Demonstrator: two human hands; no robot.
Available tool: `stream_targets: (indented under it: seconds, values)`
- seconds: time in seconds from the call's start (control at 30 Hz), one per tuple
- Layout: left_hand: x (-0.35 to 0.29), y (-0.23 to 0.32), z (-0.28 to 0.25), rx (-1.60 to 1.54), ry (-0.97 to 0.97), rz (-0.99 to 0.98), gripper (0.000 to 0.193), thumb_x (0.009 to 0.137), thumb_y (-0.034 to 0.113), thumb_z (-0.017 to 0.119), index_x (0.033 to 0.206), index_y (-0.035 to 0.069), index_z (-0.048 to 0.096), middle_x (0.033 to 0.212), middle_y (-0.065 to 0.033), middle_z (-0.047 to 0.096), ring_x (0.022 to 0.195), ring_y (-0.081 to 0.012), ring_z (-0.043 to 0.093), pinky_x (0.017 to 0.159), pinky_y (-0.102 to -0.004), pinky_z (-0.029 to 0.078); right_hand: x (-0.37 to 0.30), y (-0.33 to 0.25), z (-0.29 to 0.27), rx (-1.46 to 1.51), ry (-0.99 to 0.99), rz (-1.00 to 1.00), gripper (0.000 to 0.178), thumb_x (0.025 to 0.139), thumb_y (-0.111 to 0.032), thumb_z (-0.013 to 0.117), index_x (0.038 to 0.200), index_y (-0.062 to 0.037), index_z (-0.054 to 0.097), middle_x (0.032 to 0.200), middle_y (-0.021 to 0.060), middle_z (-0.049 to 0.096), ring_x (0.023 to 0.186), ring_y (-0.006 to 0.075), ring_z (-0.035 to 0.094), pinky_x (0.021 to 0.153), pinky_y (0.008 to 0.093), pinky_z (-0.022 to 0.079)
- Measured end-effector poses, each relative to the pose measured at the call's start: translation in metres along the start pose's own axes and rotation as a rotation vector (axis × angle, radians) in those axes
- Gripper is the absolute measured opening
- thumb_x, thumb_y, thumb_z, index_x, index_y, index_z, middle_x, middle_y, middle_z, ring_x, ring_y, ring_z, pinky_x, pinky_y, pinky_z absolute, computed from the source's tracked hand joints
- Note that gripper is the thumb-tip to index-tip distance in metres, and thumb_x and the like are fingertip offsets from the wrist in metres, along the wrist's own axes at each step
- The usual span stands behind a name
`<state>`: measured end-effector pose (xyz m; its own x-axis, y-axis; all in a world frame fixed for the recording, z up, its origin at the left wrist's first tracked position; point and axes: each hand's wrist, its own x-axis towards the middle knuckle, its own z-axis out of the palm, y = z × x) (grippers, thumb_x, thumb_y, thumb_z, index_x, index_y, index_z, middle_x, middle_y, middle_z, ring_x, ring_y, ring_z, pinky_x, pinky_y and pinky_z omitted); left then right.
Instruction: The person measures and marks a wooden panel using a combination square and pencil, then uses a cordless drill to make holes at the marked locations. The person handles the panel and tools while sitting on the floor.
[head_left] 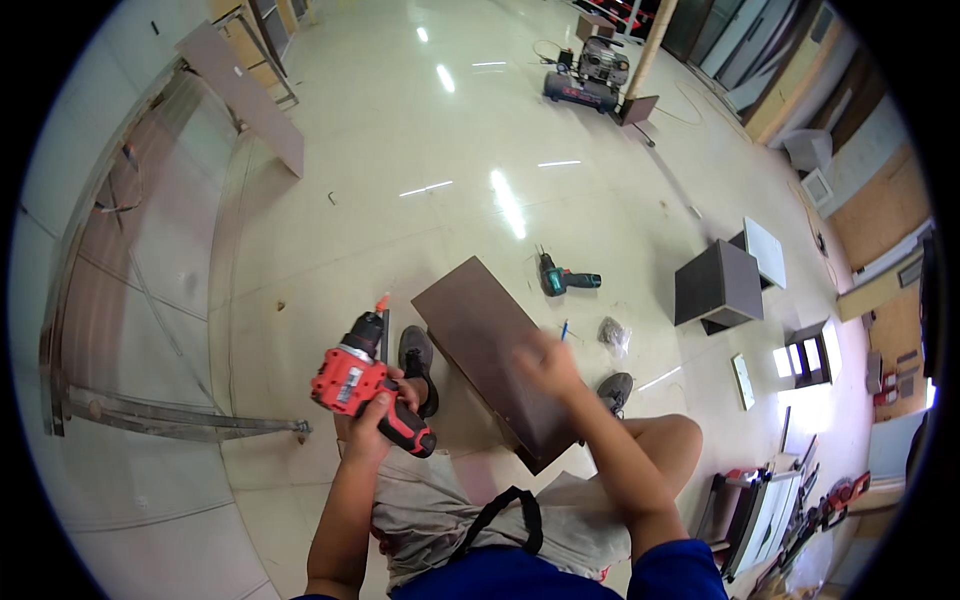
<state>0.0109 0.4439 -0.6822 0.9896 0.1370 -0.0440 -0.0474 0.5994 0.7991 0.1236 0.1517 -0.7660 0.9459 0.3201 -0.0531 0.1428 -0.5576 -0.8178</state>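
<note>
My left hand (382,412) is wrapped round the handle of a red and black cordless drill (352,378), whose orange-tipped bit points away from me. A narrow dark strip (385,335) stands beside the chuck; I cannot tell whether the same hand holds it. Between my feet lies a long brown board-built box (480,320), set at a slant. Over its right side is my right hand (548,365), smeared by motion, so its fingers and any small thing in them cannot be made out.
A teal drill (568,280) lies on the floor past the box. Near my right shoe are a blue pen-like stick (564,330) and a clear plastic bag (614,335). A dark cabinet (718,285) stands to the right, an air compressor (590,80) far off. A leaning board (245,95) is at left.
</note>
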Motion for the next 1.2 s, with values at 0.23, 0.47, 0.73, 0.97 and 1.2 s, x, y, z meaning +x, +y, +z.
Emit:
stream_targets:
  seconds: [0.23, 0.47, 0.73, 0.97, 1.2]
  values:
    - [0.011, 0.015, 0.001, 0.075, 0.074, -0.058, 0.044, 0.088, 0.017, 0.065, 0.125, 0.003, 0.046, 0.107, -0.0159, 0.059, 0.076, -0.0228, 0.064, 0.067, -0.0405, 0.057, -0.048, 0.19, -0.003, -0.285, -0.03, 0.572, 0.067, 0.087, -0.062, 0.057, 0.099, 0.0035, 0.068, 0.097, 0.0257, 0.069, 0.098, 0.04, 0.066, 0.086, 0.0445, 0.051]
    - [0.045, 0.007, 0.025, 0.259, 0.064, -0.243, 0.033, 0.088, 0.007, 0.062, 0.118, 0.0, 0.052, 0.101, -0.0111, 0.064, 0.071, -0.0181, 0.063, 0.063, -0.0325, 0.055, -0.103, 0.178, 0.007, -0.223, -0.137, 0.615, 0.067, 0.084, -0.064, 0.062, 0.094, 0.0013, 0.071, 0.094, 0.023, 0.07, 0.092, 0.037, 0.068, 0.082, 0.0427, 0.053]
    - [0.147, -0.017, 0.036, 0.806, -0.269, -0.652, 0.036, 0.085, -0.005, 0.054, 0.12, 0.0, 0.052, 0.096, -0.0114, 0.066, 0.064, -0.0161, 0.063, 0.057, -0.0303, 0.055, -0.118, 0.157, -0.047, -0.587, -0.894, 0.251, 0.045, 0.082, -0.053, 0.067, 0.101, -0.0129, 0.075, 0.089, 0.0111, 0.073, 0.092, 0.0264, 0.068, 0.08, 0.0393, 0.049]
    - [0.175, -0.038, 0.028, 1.118, -0.324, -0.842, 0.025, 0.082, -0.006, 0.056, 0.107, 0.0, 0.056, 0.089, -0.0053, 0.065, 0.065, -0.013, 0.063, 0.06, -0.0296, 0.053, -0.038, 0.157, -0.175, 0.036, -0.438, 0.414, 0.033, 0.091, -0.023, 0.064, 0.115, -0.0007, 0.063, 0.1, 0.0173, 0.07, 0.091, 0.0251, 0.068, 0.081, 0.0384, 0.055]
    - [0.184, -0.078, 0.021, 1.175, -0.365, -0.779, 0.034, 0.079, -0.008, 0.054, 0.113, 0.0, 0.056, 0.095, -0.0085, 0.067, 0.065, -0.0134, 0.064, 0.058, -0.0295, 0.054, 0.047, 0.246, -0.084, 0.741, -0.372, 0.448, 0.036, 0.095, -0.012, 0.062, 0.128, -0.0013, 0.053, 0.117, 0.0104, 0.064, 0.114, 0.0186, 0.059, 0.098, 0.0336, 0.046]
